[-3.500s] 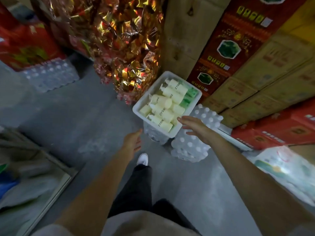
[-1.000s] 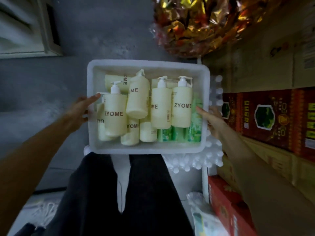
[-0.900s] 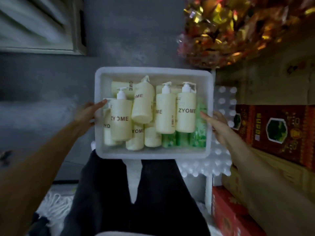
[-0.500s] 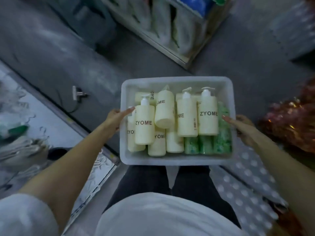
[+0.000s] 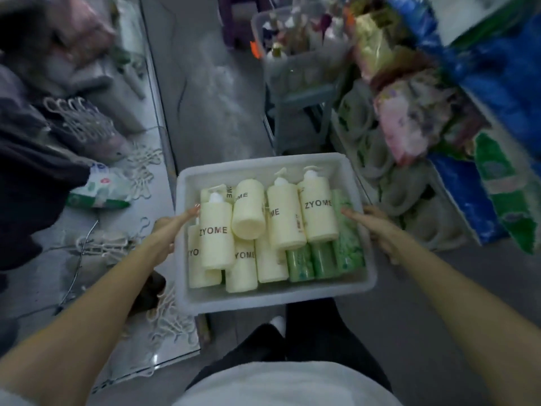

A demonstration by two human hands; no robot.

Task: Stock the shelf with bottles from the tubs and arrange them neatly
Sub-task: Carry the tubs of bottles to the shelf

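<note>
- White tub [image 5: 272, 297] was off the water packs where it had sat seconds earlier, and was carried roughly level in front of the torso, above the person's legs.
- Left hand [image 5: 168, 230] gripped the left wall with its thumb hooked over the rim. Right hand [image 5: 373, 227] gripped the right wall likewise. The fingers underneath were mostly hidden.
- Cream pump bottles [image 5: 317, 215] and green bottles [image 5: 322, 260] lay heaped inside, arrangement unchanged.
- The view had swung from the cartons to an aisle, with stocked shelving [image 5: 415, 206] at right.
- Judgement: transport step; nothing shelved yet.
</note>
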